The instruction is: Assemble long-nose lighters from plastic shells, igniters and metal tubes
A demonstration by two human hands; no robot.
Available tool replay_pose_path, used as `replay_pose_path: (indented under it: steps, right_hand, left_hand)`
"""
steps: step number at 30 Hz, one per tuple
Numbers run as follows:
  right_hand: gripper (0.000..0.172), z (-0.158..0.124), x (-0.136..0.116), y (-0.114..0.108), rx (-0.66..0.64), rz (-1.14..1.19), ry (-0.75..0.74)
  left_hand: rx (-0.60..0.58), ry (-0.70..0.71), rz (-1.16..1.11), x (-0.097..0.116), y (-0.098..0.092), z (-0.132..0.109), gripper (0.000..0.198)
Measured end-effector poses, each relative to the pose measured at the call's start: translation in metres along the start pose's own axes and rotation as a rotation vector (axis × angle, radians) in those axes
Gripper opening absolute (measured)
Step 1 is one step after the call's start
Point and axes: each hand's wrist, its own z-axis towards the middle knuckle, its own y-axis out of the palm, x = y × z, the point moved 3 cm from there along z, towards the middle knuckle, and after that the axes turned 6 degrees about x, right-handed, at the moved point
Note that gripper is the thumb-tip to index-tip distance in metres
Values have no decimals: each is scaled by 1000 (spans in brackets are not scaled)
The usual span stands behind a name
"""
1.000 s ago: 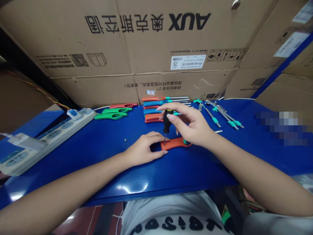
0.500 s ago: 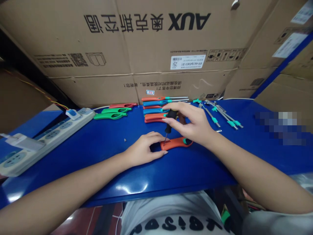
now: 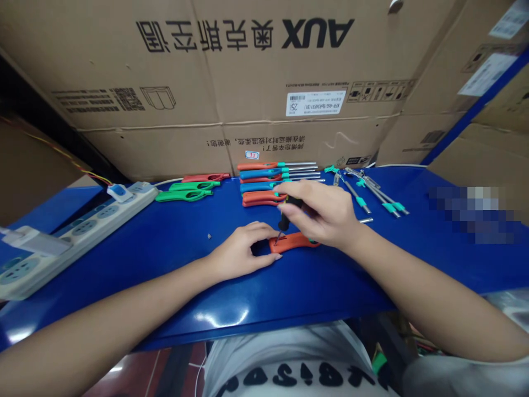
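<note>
My right hand (image 3: 324,214) is closed round a small black-handled screwdriver (image 3: 285,219), whose tip rests on the left end of an orange plastic handle (image 3: 291,241) lying on the blue table (image 3: 165,237). My left hand (image 3: 242,252) lies on the table with its fingers curled against the left end of that orange handle, pinning it down. A tiny screw (image 3: 209,236) lies loose on the table to the left of my left hand.
Behind my hands lie stacked orange and blue tools with metal shafts (image 3: 268,176), green and red handle shells (image 3: 192,190), and metal rods with teal fittings (image 3: 372,193). A white power strip (image 3: 70,234) sits at the left. Large cardboard boxes (image 3: 248,82) wall off the back.
My right hand has sunk lower over the screwdriver and turned, so less of the black handle shows. My left hand and the orange handle have stayed put.
</note>
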Motion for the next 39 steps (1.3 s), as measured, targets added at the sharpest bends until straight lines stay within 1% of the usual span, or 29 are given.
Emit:
replay_pose_path:
  steps: [1,3,5,6,7,9,11,13,15,17,18,20,22,24,25,28,30,33,35,37,39]
  right_hand:
    - [28,1,0,0,-24,40,39]
    - [37,3,3,3,-102,174,180]
    - [37,3,6,7,-161,296,281]
    - [34,3,8,7,-156,309,295]
    - [29,2,10,7,-130,281,283]
    - [22,0,13,4,-49,153,201]
    - [21,-1,13,1,0,37,106]
    - [27,-1,11,1,-44,43,84]
    - [38,0,10,4,-134,139,159]
    - [40,-1,10,6,-182,212,225]
    - [37,-1,11,6,-166,205,228]
    - [29,-2,11,3,-100,99,170]
    - [28,-3,10,0,-52,-34,80]
    - [28,-3,7,-1,-59,-63,46]
    - [30,-2,6,-1,-78,-17,67]
    - [35,3,3,2,-155,219,209]
    - [28,7,2,2,-146,289,235]
    - [13,10,1,0,-98,212,130]
    - [9,8,0,-1,-97,142,53]
    - [10,6,-1,-2,-85,74,0]
    - [17,4,-2,-3,-81,5,-14]
  left_hand:
    - [-2,-1,1,0,0,0,32]
    - [-9,-3,1,1,0,1,33]
    - [-11,0,-4,1,0,1,33]
    - [-9,1,-9,1,0,0,34]
    - [-9,2,-12,1,1,0,34]
    - [-5,4,-13,1,1,0,35]
    - [-1,6,-7,0,0,0,35]
    - [-3,6,0,0,0,0,35]
    - [-10,7,0,0,0,0,34]
    - [-13,6,-2,0,0,0,34]
    - [-12,6,-4,0,0,0,34]
    - [-3,11,-4,-1,1,0,34]
    - [7,22,-1,-1,1,0,34]
    - [8,24,4,-1,1,0,34]
    - [2,19,6,0,1,0,34]
    - [-14,-9,3,1,0,1,35]
    - [-9,-30,-1,2,0,1,33]
    - [0,-56,6,4,0,2,31]
    - [8,-71,14,5,0,3,28]
    - [19,-85,10,6,1,3,26]
    - [30,-95,3,7,1,3,25]
